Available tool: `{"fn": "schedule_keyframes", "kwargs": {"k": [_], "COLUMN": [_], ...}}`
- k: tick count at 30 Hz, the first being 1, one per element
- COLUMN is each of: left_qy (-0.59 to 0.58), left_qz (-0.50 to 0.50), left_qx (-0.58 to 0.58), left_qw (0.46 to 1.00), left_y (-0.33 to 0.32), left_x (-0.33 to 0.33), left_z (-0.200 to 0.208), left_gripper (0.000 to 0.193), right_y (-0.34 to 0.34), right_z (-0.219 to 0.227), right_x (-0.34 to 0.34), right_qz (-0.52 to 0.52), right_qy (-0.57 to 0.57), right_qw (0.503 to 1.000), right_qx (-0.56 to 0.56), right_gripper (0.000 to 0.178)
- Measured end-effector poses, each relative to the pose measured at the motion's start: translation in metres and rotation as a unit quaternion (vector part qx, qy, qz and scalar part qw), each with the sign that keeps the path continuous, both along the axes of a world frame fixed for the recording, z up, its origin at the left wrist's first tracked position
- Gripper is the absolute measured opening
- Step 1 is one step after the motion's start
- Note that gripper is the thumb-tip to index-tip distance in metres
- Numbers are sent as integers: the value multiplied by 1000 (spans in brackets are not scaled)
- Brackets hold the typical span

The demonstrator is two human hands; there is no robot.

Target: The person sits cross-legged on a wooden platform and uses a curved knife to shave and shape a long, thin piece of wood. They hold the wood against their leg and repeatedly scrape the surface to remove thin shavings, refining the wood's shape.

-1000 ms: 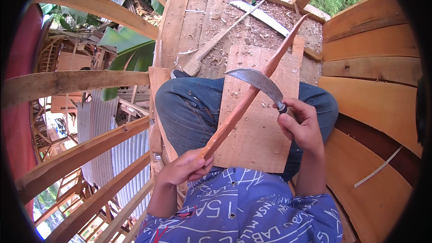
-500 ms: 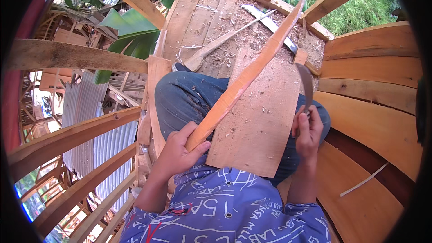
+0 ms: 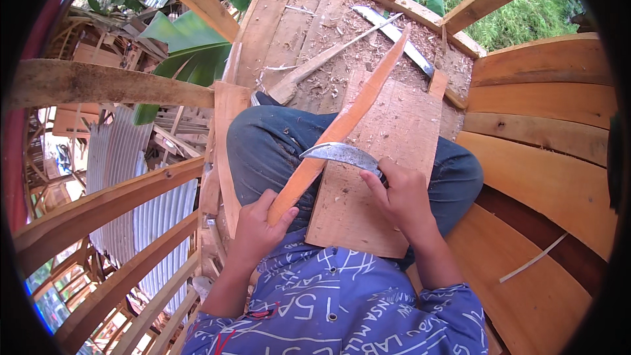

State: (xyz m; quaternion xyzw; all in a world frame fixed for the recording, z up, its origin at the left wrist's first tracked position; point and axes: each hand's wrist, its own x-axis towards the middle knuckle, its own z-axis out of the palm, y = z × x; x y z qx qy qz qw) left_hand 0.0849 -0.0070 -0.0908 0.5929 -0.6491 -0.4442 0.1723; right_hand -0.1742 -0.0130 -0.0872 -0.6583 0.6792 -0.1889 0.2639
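My left hand [image 3: 264, 225] is closed round the near end of a long, tapering piece of wood [image 3: 355, 108], whose pointed end slants away to the far right. In my right hand [image 3: 399, 190] is a curved knife [image 3: 342, 152], its handle mostly hidden by the fingers. The blade lies across the wood's lower half; whether it touches the surface I cannot tell. Beneath both, a flat wooden board [image 3: 368, 213] rests over my lap, sprinkled with a few shavings.
Ahead on the plank floor, among curled shavings, lie a wooden sword-like piece [image 3: 315, 62] and a long-bladed machete [image 3: 401, 43]. Wooden rails [image 3: 112, 197] run along the left, with corrugated sheets [image 3: 118, 171] beyond. A plank wall [image 3: 539, 125] closes the right side.
My right hand has swung left and brought the knife from beside the board to across the wood. The wood's tip has dropped nearer and slightly left; my left hand keeps its grip.
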Motion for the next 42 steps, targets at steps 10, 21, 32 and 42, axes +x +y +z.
{"fn": "schedule_keyframes", "kwargs": {"k": [10,21,32,42], "left_qy": [-2,6,-20,-6], "left_qz": [46,43,22,38], "left_qx": [16,70,67,103], "left_qw": [999,997,997,994], "left_y": [1,-10,-13,-21], "left_x": [-6,-9,-8,-11], "left_z": [-19,-24,-30,-27], "left_gripper": [27,29,32,30], "right_y": [-60,-56,-77,-92], "right_z": [-12,-14,-6,-33], "right_x": [-55,11,-25,-13], "right_qz": [-190,8,-97,-142], "right_qy": [133,113,160,178], "right_qw": [972,992,981,971], "right_qx": [34,54,40,78], "right_gripper": [44,45,45,57]}}
